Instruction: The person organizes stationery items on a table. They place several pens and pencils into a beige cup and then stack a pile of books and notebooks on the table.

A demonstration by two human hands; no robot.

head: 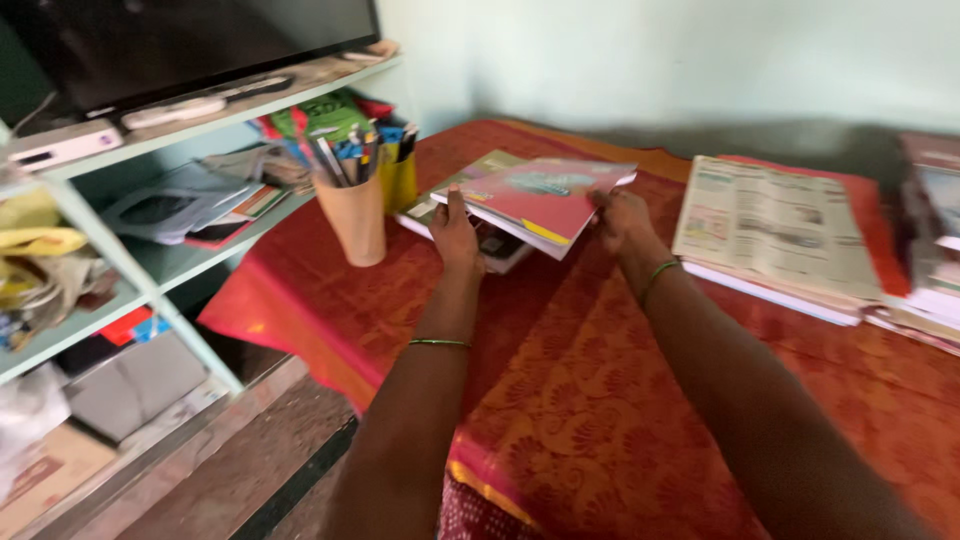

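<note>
A pink book [545,195] is held at both ends over a small stack of books [470,225] lying on the red-orange patterned cloth [560,390]. My left hand [455,232] grips its near left edge, thumb on top. My right hand [620,218] grips its right edge. The book is tilted, its far side raised. A thin green bangle sits on each wrist.
A tan cup full of pens [352,205] and a yellow cup [400,178] stand left of the books. A folded newspaper pile [775,235] and more books [935,240] lie at the right. A pale green shelf unit [120,250] with a television [190,45] stands at the left.
</note>
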